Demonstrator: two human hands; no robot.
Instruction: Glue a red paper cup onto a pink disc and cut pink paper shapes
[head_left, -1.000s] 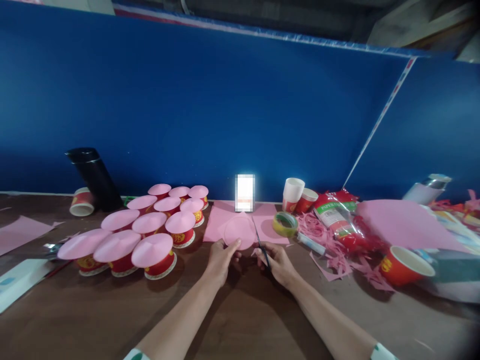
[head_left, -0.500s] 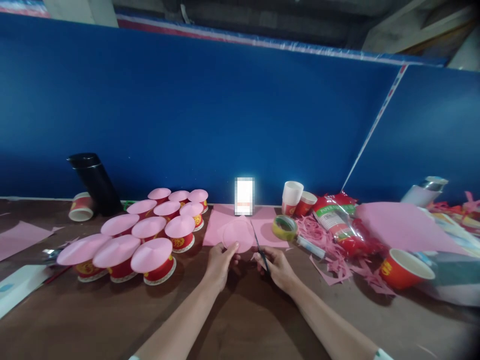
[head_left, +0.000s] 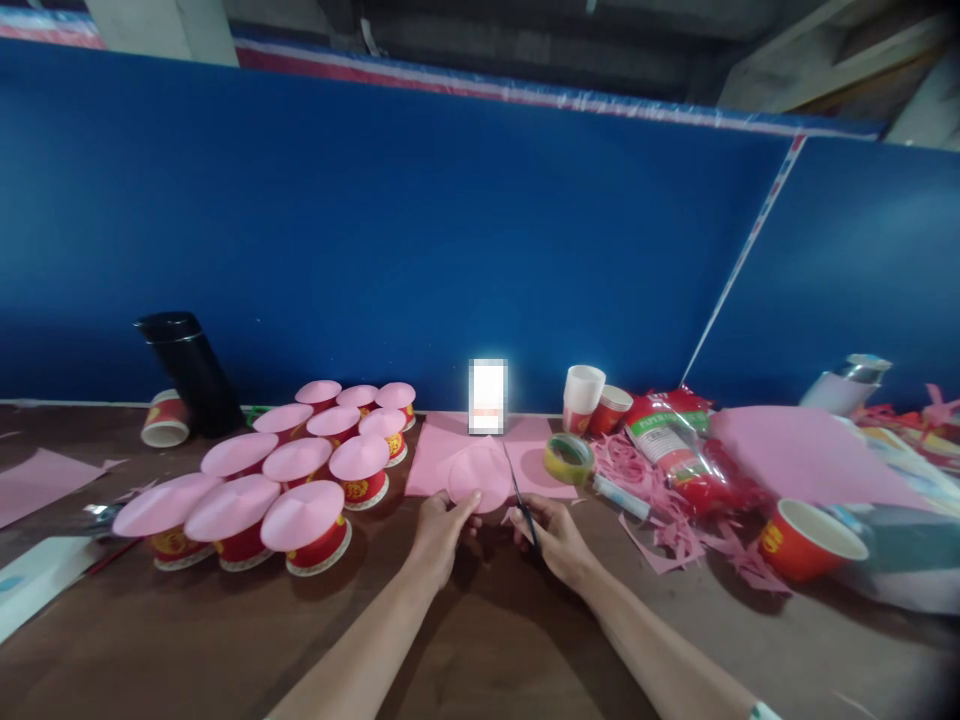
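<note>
My left hand (head_left: pixel 444 528) pinches the lower edge of a round piece of pink paper (head_left: pixel 480 476), its thumb on top. To the right, my right hand (head_left: pixel 553 538) is closed around a pair of dark scissors (head_left: pixel 528 518), the blades pointing up and away along the disc's right side. Whether the blades touch the paper I cannot tell. A small pink scrap shows at the fingers of my right hand. Behind the disc lies flat pink sheet paper (head_left: pixel 430 455). On the left stand several red paper cups (head_left: pixel 321 545), upside down, each topped by a shallow pink paper cone (head_left: pixel 303 515).
A bright upright phone-like screen (head_left: pixel 488 396) stands at the back. Right of it are stacked paper cups (head_left: pixel 583 398), a tape roll (head_left: pixel 568 459), pink shreds (head_left: pixel 675 535), a red plastic packet (head_left: pixel 686 450) and a tilted red cup (head_left: pixel 814 540). A black flask (head_left: pixel 191 370) stands back left.
The view has shifted slightly. Both hands keep nearly the same place and grip, and the pink disc has moved very slightly right.
</note>
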